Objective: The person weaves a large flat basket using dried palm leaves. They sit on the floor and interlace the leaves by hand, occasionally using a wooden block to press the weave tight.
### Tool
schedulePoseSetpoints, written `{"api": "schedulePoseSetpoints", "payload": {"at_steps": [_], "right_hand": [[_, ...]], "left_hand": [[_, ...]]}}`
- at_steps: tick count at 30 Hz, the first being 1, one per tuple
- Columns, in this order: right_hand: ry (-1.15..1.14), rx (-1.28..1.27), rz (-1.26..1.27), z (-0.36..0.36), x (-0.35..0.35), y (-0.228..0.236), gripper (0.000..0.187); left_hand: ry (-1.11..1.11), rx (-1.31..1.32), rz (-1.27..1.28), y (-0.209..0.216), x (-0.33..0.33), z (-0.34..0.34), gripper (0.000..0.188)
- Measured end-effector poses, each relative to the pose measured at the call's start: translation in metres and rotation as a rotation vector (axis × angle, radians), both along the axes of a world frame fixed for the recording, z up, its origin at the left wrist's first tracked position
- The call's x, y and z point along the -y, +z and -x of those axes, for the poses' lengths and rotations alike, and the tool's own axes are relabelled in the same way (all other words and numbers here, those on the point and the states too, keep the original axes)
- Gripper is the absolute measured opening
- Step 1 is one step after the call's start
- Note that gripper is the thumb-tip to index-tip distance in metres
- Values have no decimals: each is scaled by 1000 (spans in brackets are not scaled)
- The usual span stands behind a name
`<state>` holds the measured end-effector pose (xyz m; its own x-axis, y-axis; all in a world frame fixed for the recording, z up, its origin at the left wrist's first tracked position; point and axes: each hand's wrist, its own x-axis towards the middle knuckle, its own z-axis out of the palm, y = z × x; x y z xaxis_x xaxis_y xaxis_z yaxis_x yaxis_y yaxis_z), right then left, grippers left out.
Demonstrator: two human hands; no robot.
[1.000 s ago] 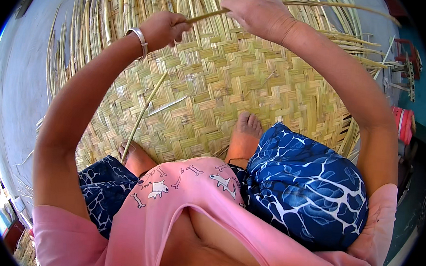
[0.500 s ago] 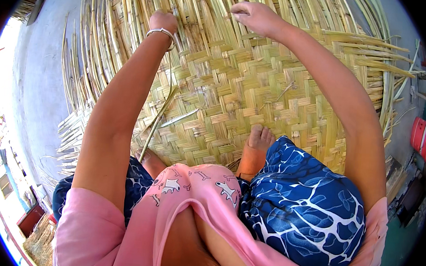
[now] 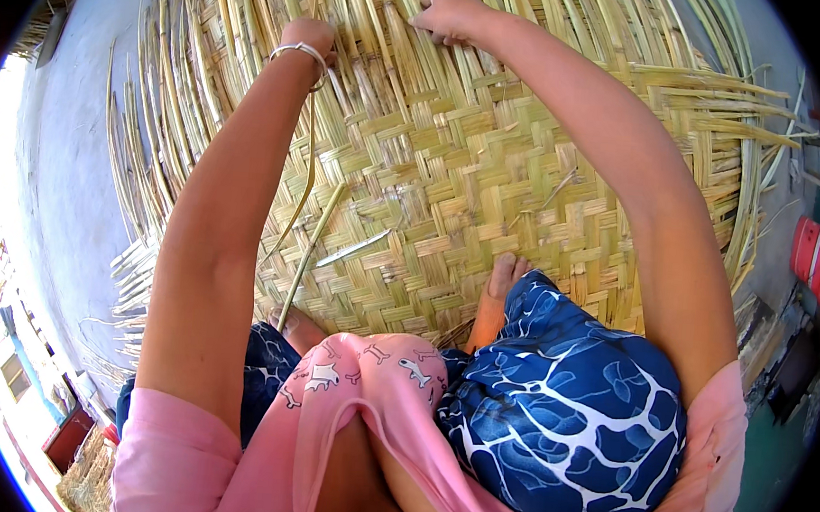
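A half-woven mat (image 3: 491,186) of flat, yellow-green reed strips lies on the ground in front of me. Its near part is a tight zigzag weave, while the far strips run loose and lengthwise. At the far left of the weave, my left hand (image 3: 309,38), with a white bangle on the wrist, is closed round a narrow reed strip (image 3: 312,140) that trails toward me. My right hand (image 3: 452,16) is farther right with fingers curled down onto the loose strips, seeming to pinch one; its fingertips are partly hidden.
On the mat lie a loose green stalk (image 3: 313,249) and a pale, pointed, blade-like piece (image 3: 353,247). My bare foot (image 3: 504,274) rests on the near weave. Strip ends stick out at both sides. A red round container (image 3: 811,254) stands at the far right, beside grey ground.
My right hand has shifted left, its fingers now curled down onto the strips. The left hand has moved slightly left and nearer, and the strip hanging from it has swung left, apart from the stalk.
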<state>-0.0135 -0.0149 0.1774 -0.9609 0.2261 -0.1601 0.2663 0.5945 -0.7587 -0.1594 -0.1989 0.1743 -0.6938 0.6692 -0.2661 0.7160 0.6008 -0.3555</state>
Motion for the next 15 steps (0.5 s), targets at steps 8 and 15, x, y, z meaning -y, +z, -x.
{"api": "schedulePoseSetpoints", "payload": {"at_steps": [8, 15], "right_hand": [[19, -345, 36, -3, 0, -4, 27], [7, -130, -60, 9, 2, -9, 36]], "left_hand": [[856, 1225, -1566, 7, 24, -40, 24], [917, 1581, -1671, 14, 35, -58, 35]]}}
